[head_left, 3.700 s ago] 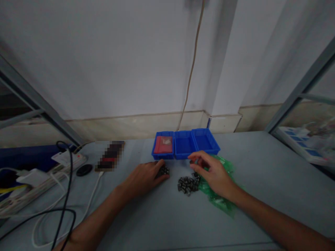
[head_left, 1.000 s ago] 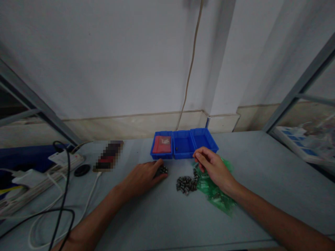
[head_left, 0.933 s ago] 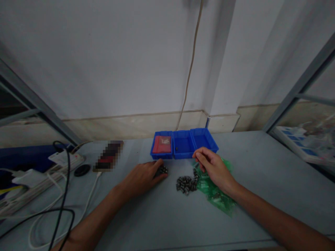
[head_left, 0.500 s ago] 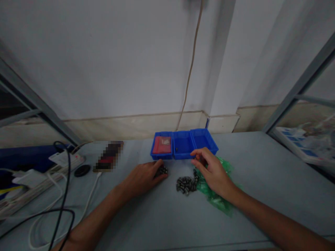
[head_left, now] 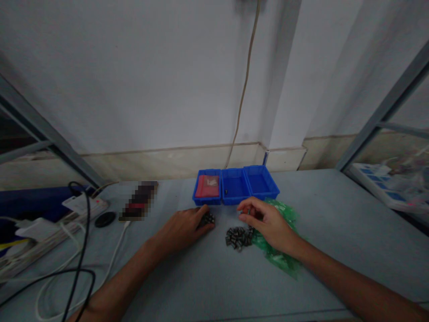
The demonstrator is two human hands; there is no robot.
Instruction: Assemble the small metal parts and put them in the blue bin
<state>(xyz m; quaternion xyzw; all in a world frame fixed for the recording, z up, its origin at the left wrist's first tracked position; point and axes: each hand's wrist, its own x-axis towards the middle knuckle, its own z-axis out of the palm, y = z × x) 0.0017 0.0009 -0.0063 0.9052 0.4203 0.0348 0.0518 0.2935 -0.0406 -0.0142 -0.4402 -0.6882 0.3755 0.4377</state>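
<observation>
My left hand (head_left: 183, 229) rests on the table, its fingers curled round a cluster of small metal parts (head_left: 208, 218); the palm side is hidden. My right hand (head_left: 273, 225) is raised in a pinch just in front of the blue bins, with a small, shiny metal piece (head_left: 244, 212) partly showing between the fingertips. Below it lies a loose pile of small dark metal cylinders (head_left: 237, 238). A crumpled green plastic bag (head_left: 284, 264) spreads under and beside the right hand. The middle blue bin (head_left: 233, 180) has one tiny dark part inside.
A left blue bin (head_left: 195, 197) holds a red-edged bag; a right blue bin (head_left: 273, 187) adjoins the middle one. At left are a blurred-out flat object (head_left: 139, 201), a black disc (head_left: 105, 219), a power strip (head_left: 100, 206) and cables. Metal frames stand at both sides.
My right hand has shifted slightly left and down, away from the bin's front edge, and a shiny piece now shows at its fingertips. My left hand stays put.
</observation>
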